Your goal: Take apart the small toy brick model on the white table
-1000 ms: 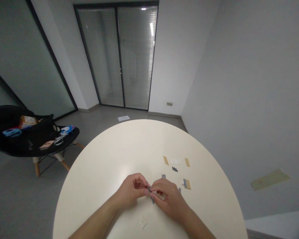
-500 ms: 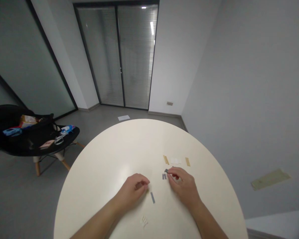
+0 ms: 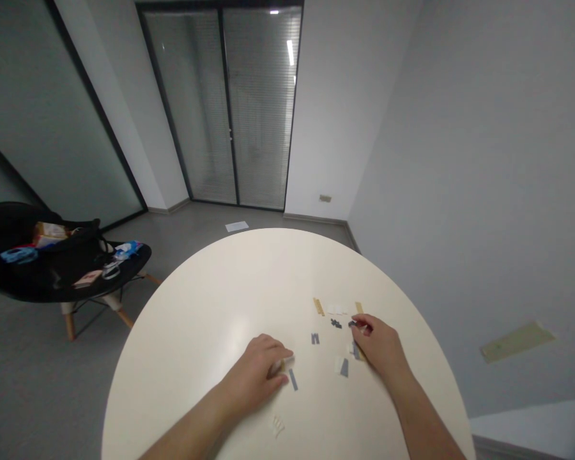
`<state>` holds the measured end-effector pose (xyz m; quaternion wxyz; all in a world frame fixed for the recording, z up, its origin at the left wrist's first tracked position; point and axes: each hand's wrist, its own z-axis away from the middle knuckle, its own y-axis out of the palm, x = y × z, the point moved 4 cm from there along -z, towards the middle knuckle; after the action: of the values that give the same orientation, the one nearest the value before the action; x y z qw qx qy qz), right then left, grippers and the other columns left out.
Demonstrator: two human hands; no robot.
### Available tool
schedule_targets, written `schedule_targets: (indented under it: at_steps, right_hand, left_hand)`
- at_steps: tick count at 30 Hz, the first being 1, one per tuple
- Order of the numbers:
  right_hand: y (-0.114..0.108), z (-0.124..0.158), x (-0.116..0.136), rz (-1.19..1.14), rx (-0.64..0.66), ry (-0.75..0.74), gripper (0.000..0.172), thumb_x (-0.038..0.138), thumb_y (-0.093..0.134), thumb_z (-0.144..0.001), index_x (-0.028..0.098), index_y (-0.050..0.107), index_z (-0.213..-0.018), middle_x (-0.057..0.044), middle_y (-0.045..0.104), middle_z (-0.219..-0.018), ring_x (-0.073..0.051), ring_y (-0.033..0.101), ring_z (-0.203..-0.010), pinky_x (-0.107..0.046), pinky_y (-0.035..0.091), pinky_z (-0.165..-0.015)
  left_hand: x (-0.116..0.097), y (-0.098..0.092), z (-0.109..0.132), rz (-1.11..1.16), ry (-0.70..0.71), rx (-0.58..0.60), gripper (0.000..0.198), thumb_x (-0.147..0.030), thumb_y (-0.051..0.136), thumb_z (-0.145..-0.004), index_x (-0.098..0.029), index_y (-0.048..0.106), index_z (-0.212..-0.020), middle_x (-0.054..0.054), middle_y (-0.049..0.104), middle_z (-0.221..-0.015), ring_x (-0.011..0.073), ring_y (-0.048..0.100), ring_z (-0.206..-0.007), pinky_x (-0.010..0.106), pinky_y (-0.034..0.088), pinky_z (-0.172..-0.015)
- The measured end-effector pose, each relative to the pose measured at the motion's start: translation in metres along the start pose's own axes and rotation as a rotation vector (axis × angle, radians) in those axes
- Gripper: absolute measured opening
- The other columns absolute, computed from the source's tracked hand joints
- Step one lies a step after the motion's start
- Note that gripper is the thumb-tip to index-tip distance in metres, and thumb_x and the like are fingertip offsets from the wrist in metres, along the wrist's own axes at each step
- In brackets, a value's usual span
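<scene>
Small flat pieces that look like toy building bricks lie about both hands on the round white table (image 3: 268, 268). My right hand (image 3: 383, 348) pinches a tiny dark grey piece (image 3: 351, 324) between thumb and fingers. Left of it is a cluster of dark grey pieces (image 3: 336, 324). Below, white and grey wedge-shaped pieces (image 3: 344, 367) lie, with others partly hidden under the hand. My left hand (image 3: 256, 370) rests on the table with thumb and fingers apart, around a tan piece (image 3: 282, 365). Beside its fingertips is a long grey strip (image 3: 294, 380).
Two grey pieces (image 3: 315, 338) lie between the hands. Farther back are a tan strip (image 3: 319, 306), a white row (image 3: 336, 310) and another tan strip (image 3: 359, 308). Thin white pieces (image 3: 278, 425) are near me. A black chair (image 3: 76, 281) holding a bag stands left.
My right hand has moved right with a dark grey piece, uncovering the wedge-shaped pieces and the dark cluster. The thumb and fingers of my left hand have spread apart.
</scene>
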<state>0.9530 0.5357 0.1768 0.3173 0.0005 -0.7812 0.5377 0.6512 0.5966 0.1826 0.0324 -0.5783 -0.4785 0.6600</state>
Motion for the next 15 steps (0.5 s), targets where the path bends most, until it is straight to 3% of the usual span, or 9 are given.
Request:
schedule_targets:
  at_steps: [4, 9, 15]
  right_hand:
    - [0.0053, -0.0007, -0.0003, 0.004, 0.020, -0.060, 0.034, 0.031, 0.051, -0.075, 0.017, 0.074, -0.095, -0.008, 0.074, -0.093, -0.022, 0.066, -0.081, -0.033, 0.049, -0.079]
    - [0.0062, -0.0004, 0.0002, 0.020, 0.019, -0.058, 0.028, 0.028, 0.053, -0.076, 0.017, 0.074, -0.092, -0.009, 0.073, -0.097, -0.022, 0.066, -0.087, -0.034, 0.049, -0.084]
    - [0.0056, -0.0006, 0.0012, 0.005, 0.045, -0.028, 0.027, 0.029, 0.055, -0.076, 0.017, 0.073, -0.092, -0.008, 0.072, -0.094, -0.022, 0.066, -0.086, -0.033, 0.049, -0.082]
  left_hand:
    - [0.0006, 0.0007, -0.0024, -0.020, 0.021, -0.031, 0.030, -0.013, 0.071, -0.078, -0.023, 0.071, -0.106, 0.003, 0.071, -0.090, 0.0219, 0.056, -0.094, 0.036, 0.040, -0.090]
    - [0.0051, 0.0020, -0.0030, -0.018, 0.028, -0.060, 0.027, -0.012, 0.071, -0.077, -0.023, 0.072, -0.103, 0.003, 0.070, -0.083, 0.0213, 0.057, -0.090, 0.033, 0.040, -0.085]
    - [0.0071, 0.0026, -0.0017, 0.062, 0.021, -0.068, 0.031, -0.006, 0.065, -0.076, -0.022, 0.072, -0.102, 0.004, 0.069, -0.090, 0.0182, 0.058, -0.086, 0.029, 0.042, -0.079]
